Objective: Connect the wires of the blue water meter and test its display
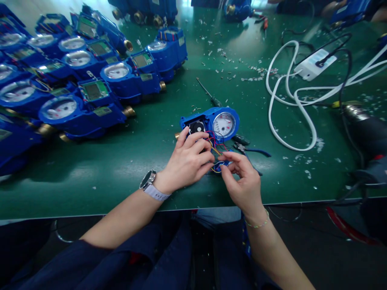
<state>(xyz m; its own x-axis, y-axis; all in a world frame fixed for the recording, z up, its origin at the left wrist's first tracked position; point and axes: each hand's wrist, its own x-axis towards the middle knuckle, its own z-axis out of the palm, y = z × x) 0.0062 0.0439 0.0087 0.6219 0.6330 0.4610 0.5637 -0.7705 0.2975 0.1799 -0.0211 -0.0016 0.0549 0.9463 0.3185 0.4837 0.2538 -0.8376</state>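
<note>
A blue water meter (208,117) with a round dial (224,125) lies on the green table in front of me, its side compartment uncovered. My left hand (193,155) rests over that compartment with the fingers bent and spread across the housing and wires. Thin coloured wires (215,148) run out of the meter between my hands. My right hand (242,177) pinches by thumb and forefinger at the wires; the exact piece between the tips is too small to make out. Pliers (242,147) with blue handles lie right of the meter, and a screwdriver (215,101) lies behind it.
Several blue water meters (117,72) stand in rows at the left. A white cable (272,121) loops from a power strip (316,64) at the right. A dark tool with a metal tip (356,112) sits at the right edge. Small scraps litter the table.
</note>
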